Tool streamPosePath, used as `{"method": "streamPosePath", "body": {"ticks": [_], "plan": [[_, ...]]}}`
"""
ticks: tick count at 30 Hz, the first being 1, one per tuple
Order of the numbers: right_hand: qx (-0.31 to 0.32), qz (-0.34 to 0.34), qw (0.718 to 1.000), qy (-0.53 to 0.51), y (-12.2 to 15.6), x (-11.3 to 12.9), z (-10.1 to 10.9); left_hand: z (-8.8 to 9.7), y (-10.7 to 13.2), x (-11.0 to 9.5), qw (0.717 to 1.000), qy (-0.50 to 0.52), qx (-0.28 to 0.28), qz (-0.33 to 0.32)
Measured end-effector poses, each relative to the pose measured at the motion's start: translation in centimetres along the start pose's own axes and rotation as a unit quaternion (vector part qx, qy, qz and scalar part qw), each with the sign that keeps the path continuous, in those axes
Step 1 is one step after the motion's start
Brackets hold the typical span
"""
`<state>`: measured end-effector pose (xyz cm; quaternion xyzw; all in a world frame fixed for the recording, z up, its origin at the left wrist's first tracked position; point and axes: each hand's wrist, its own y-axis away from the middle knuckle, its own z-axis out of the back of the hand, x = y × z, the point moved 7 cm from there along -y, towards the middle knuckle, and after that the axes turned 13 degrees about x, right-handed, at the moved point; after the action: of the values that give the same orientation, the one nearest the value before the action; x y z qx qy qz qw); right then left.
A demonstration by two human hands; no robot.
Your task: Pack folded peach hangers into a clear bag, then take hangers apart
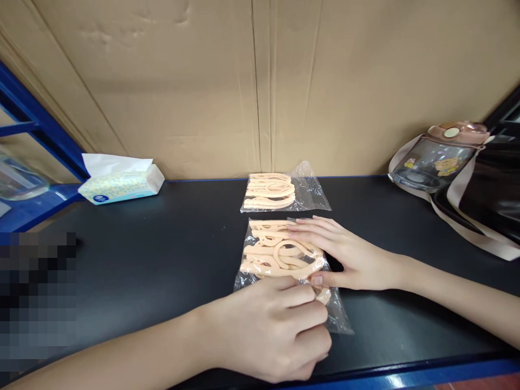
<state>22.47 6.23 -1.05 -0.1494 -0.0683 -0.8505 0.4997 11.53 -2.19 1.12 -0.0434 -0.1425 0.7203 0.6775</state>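
Far left on the black worktop (162, 260) there's a soft pack of white tissues (122, 184), well out of the way. The left hand (272, 325) is curled up, its grip pinching the near end of the clear plastic bag of peach plastic hooks (268, 254), which sits mid-worktop. A second clear bag of hooks (284, 192) lies just behind, not touching. The right hand (345, 254) lies flat on the bag's right side, grip wide and holding nothing. Far right is a clear water bottle with a pink lid (434, 160), on its side.
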Motion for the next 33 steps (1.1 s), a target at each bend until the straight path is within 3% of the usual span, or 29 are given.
{"method": "streamPosePath", "body": {"ticks": [5,12,18,21,28,33], "plan": [[0.000,0.005,1.000,-0.003,0.0,0.0,0.0,-0.1,0.1,0.4,0.999,-0.016,-0.010,0.026],[-0.009,0.011,1.000,-0.015,0.0,0.0,0.2,-0.8,0.1,1.4,0.996,-0.020,0.046,0.068],[-0.011,0.017,0.998,-0.064,0.1,-0.4,0.2,-0.8,0.1,1.9,0.992,0.063,0.059,0.096],[-0.031,-0.020,0.995,-0.091,0.1,-1.2,0.2,-1.0,0.1,2.0,0.989,0.085,0.066,0.099],[-0.053,-0.106,0.992,-0.038,0.4,-2.5,-0.3,-1.7,0.3,2.5,0.985,0.086,0.095,0.118],[-0.062,-0.107,0.987,-0.098,0.4,-2.7,0.0,-1.6,0.3,2.5,0.985,0.093,0.098,0.107]]}}
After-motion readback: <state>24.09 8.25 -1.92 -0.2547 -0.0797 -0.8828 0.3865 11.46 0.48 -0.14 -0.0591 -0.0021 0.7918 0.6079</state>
